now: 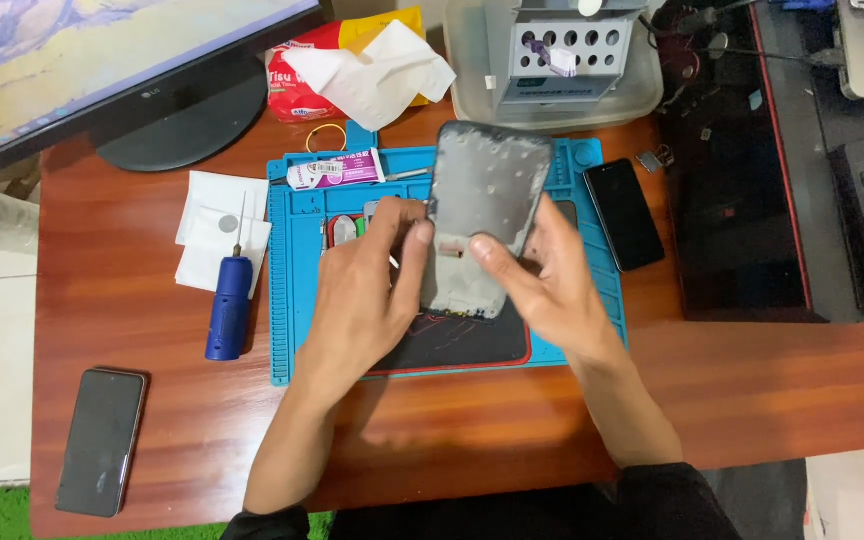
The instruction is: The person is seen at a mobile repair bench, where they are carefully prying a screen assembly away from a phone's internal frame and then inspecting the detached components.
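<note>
I hold a grey phone frame [487, 205] tilted above the blue repair mat [297, 290]. My left hand [367, 290] grips its left edge with the thumb pressed on its lower face. My right hand [547, 280] supports the right edge, thumb tip on the lower middle. Under the frame lies an opened phone body [457, 335] with a red edge, partly hidden by my hands. A small glue tube [337, 172] rests at the mat's top left.
A blue screwdriver [229, 305] lies on white wipes left of the mat. A black phone [624, 213] sits on the mat's right edge, another phone [102, 440] near the table's front left. Monitor base, tissue pack and a plastic container stand at the back; a dark mat and keyboard lie right.
</note>
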